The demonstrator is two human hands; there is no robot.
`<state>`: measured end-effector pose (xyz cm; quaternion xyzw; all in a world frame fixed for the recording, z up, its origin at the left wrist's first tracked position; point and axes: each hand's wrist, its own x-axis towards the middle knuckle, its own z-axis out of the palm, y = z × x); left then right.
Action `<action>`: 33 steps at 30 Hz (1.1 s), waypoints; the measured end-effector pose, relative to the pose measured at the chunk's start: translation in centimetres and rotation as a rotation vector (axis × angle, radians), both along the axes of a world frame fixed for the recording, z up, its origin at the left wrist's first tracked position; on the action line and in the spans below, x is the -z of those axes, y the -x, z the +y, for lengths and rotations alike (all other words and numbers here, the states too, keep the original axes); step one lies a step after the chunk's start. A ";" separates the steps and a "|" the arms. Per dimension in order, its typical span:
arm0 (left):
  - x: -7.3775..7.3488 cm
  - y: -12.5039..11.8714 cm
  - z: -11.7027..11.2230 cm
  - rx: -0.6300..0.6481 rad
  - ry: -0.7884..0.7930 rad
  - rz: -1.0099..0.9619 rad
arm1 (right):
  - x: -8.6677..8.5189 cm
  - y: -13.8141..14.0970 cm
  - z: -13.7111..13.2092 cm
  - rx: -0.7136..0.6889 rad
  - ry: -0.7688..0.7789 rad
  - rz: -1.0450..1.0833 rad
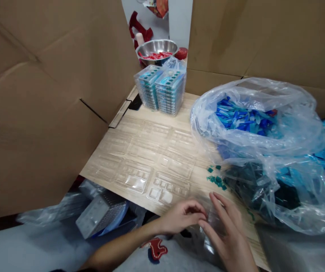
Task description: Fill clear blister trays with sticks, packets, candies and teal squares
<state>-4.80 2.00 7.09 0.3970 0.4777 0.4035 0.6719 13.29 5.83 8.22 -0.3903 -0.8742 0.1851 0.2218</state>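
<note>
At the table's front edge, my left hand [182, 216] has curled fingers pinching a clear plastic piece, blurred, that looks like a blister tray [209, 243]. My right hand [229, 230] grips the same plastic from the right, thumb and fingers on either side of it. Ahead of my hands, several clear blister trays [168, 186] lie in rows on the wooden table, their moulded pockets facing up. Small dark green squares [216, 180] are scattered just beyond my right hand.
Two stacks of filled clear packs [170, 88] stand at the back, before a metal bowl [157, 47] of red pieces. On the right, an open plastic bag [295, 98] holds blue pieces. Another bag [270, 185] has dark contents. Cardboard walls [264, 37] enclose the table [190, 100].
</note>
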 end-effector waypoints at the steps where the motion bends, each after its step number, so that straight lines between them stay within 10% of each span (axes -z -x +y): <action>1: -0.2 -0.5 0.4 -0.003 0.025 -0.047 | 0.2 -0.1 0.0 -0.013 0.000 -0.008; 19: 1.2 -3.3 1.7 -0.002 0.016 -0.173 | 0.0 -2.6 0.9 -0.107 -0.198 -0.173; 28: 0.6 -2.7 0.6 0.061 -0.069 0.095 | -1.1 -3.9 -1.7 0.177 0.039 -0.073; 33: 2.4 -1.3 0.1 -0.016 -0.221 0.607 | -2.1 -7.4 -2.5 0.327 0.118 -0.049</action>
